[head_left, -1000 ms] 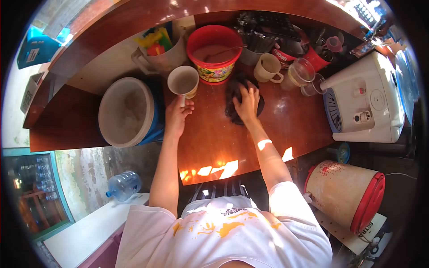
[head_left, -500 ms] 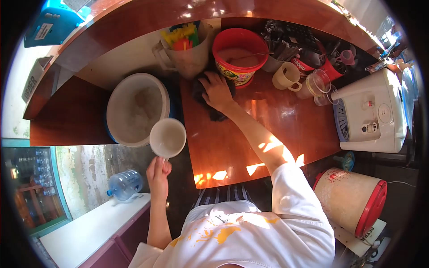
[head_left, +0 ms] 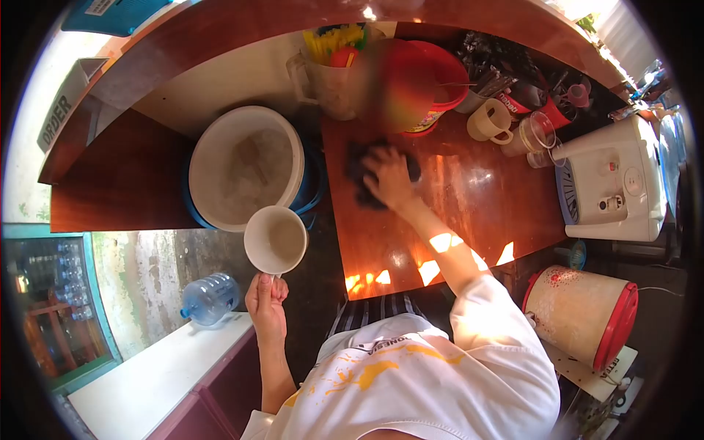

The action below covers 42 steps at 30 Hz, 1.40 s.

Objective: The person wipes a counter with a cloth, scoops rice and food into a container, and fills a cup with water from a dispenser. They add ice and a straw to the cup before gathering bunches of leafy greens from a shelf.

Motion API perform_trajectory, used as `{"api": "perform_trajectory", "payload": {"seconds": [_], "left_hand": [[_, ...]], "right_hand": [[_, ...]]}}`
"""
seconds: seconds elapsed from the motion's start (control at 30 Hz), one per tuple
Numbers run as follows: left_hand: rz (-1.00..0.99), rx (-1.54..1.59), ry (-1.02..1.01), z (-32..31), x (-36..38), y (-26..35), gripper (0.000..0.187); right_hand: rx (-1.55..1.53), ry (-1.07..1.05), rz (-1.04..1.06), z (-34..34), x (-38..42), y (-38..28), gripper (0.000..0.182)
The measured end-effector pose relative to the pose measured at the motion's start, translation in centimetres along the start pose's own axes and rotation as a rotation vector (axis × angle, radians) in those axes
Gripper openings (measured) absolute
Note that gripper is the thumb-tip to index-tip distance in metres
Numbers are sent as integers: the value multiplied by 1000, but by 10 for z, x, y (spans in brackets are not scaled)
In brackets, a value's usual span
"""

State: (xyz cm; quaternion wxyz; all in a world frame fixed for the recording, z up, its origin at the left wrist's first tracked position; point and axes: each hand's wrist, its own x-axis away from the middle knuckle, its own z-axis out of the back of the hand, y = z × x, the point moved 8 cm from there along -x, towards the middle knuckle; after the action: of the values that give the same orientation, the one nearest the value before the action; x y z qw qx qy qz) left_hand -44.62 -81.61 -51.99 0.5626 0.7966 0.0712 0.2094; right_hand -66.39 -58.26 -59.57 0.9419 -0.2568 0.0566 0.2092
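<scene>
My left hand [head_left: 267, 299] grips a white cup [head_left: 276, 239] by its handle, near the front rim of a large white tub [head_left: 295, 165] with cloudy water in it. The cup's open mouth faces the camera. On the reddish-brown wooden table [head_left: 469, 213], my right hand [head_left: 391, 176] presses down on a dark cloth [head_left: 359, 163], fingers partly spread and bent over it. Beyond that hand stand a clear pitcher [head_left: 330, 92] with yellow and red items in its top and a red bucket [head_left: 449, 70], partly blurred.
A cream mug [head_left: 489, 121] and clear plastic cups [head_left: 532, 136] line the table's back right. A white water dispenser [head_left: 616, 180] stands at the right, above a cream drum with a red lid [head_left: 579, 312]. A water jug [head_left: 210, 299] lies on a white surface at left.
My right hand has drawn the dark cloth toward me, away from the pitcher and bucket. The left hand still holds the cup beside the tub. The whole view has shifted slightly.
</scene>
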Motion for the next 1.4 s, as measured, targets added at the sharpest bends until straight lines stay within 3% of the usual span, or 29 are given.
{"api": "perform_trajectory", "payload": {"seconds": [0.07,0.17,0.23,0.33,0.47,0.5,0.57,0.63,0.7,0.73,0.83,0.97,1.03,1.07,1.1,1.17,1.2,1.23,1.3,1.37,1.4], "left_hand": [[-13,14,-33,-6,-10,1,33],[-5,-17,-87,-15,-27,3,32],[-16,-50,-118,-29,-47,3,32],[10,-25,-201,-62,-80,-5,30],[-39,-37,-314,-105,-130,-36,34],[-63,-56,-341,-114,-142,-43,36],[-62,-33,-341,-125,-157,-58,37],[-57,-24,-335,-135,-163,-68,37],[-65,-21,-326,-140,-167,-75,37],[-45,2,-308,-141,-170,-81,35],[-30,47,-247,-146,-177,-88,33],[-88,-16,-269,-159,-184,-90,33],[-60,-55,-278,-158,-184,-93,30],[-47,-90,-268,-159,-180,-88,29],[-38,-122,-257,-160,-178,-85,29],[-270,-307,-82,-144,-170,-65,26],[-391,-391,14,-140,-163,-54,25],[-432,-414,-18,-146,-152,-50,23],[-510,-469,-77,-166,-121,-40,20],[-229,-273,-459,-227,-103,-59,18],[-122,-206,-459,-247,-103,-72,19]], "right_hand": [[-115,-176,69,-4,19,-14,48],[-107,119,202,21,-8,-57,51],[42,101,131,-8,-23,-36,48],[149,175,-120,3,-18,16,47],[323,300,-460,57,76,95,41],[284,214,-676,66,98,119,40],[120,325,-741,105,116,108,41],[155,478,-478,120,88,68,41],[210,398,-424,90,57,54,48],[302,292,-505,66,45,49,50],[276,220,-398,25,52,13,52],[47,179,-307,23,111,-12,54],[197,320,-492,63,151,6,55],[15,320,-750,49,198,51,41],[188,332,-757,73,222,52,39],[536,357,-795,123,270,54,35],[378,400,-902,132,305,82,38],[212,439,-1002,136,329,109,41],[174,594,-949,166,326,113,42],[238,524,-882,155,307,130,47],[302,446,-892,137,293,138,48]]}}
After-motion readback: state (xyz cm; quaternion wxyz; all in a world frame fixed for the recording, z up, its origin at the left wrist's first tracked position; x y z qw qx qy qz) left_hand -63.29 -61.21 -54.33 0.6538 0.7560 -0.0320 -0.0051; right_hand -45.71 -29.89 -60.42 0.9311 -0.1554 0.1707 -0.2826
